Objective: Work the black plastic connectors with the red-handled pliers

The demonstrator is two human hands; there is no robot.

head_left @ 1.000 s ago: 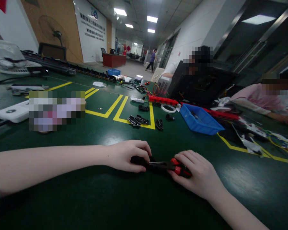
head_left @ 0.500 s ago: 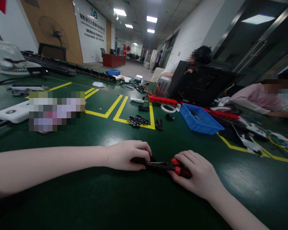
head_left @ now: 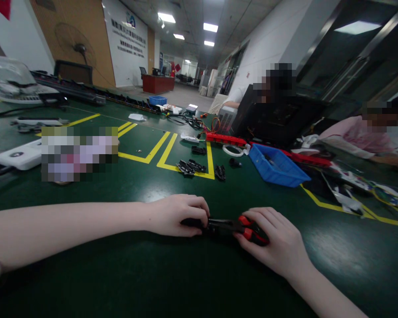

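Note:
My left hand [head_left: 179, 215] rests on the green table [head_left: 152, 274] with its fingers curled round a small black part [head_left: 189, 221]. My right hand [head_left: 272, 240] grips the red and black handles of a pair of pliers [head_left: 234, 227]. The pliers' dark jaws point left and meet the black part at my left fingertips. Both hands lie low on the table, close together, near its front.
Several loose black parts [head_left: 195, 167] lie by yellow floor-tape lines [head_left: 167, 152]. A blue bin [head_left: 277, 166] stands at the right, a red strip [head_left: 224, 138] and a tape ring [head_left: 232, 150] behind. Two people sit at the far right. White devices [head_left: 20, 155] lie left.
My right hand and the pliers have shifted slightly right and tilted a little. My left hand has stayed in place. A person walking in the far hallway is gone from view.

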